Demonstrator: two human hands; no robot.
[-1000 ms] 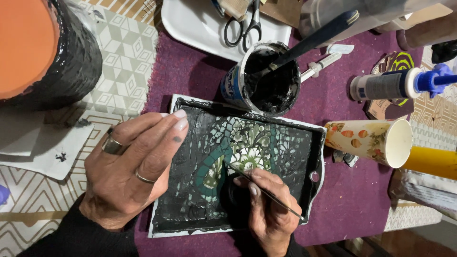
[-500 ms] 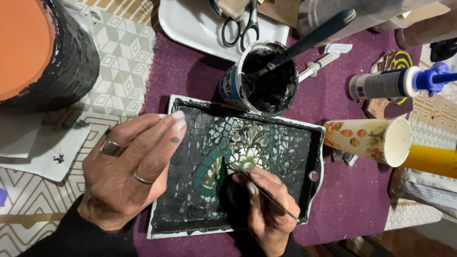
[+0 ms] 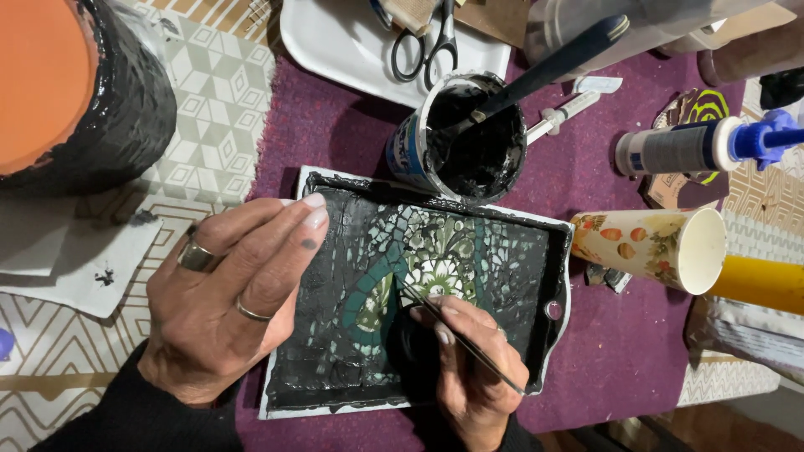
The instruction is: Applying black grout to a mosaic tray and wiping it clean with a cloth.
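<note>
A rectangular tray [image 3: 548, 251] lined with green and white mosaic pieces smeared in black grout lies on a purple mat. My left hand [image 3: 230, 293], wearing two rings, rests flat on the tray's left edge and holds it down. My right hand [image 3: 473, 360] grips a thin metal pick [image 3: 469, 341] like a pen, its tip touching the mosaic just below the pale flower pattern [image 3: 435, 268] in the middle. A dark lump sits under my right palm, mostly hidden.
A tin of black grout [image 3: 461, 142] with a dark-handled brush [image 3: 557, 63] stands at the tray's far edge. A paper cup [image 3: 662, 247] lies on its side to the right, by a yellow tube [image 3: 758, 285] and a glue bottle [image 3: 695, 146]. Scissors [image 3: 427, 42] lie on a white tray; a black-coated orange pot [image 3: 75, 92] stands far left.
My right hand has shifted the pick's tip very slightly over the mosaic. My left hand and everything else stay as they were.
</note>
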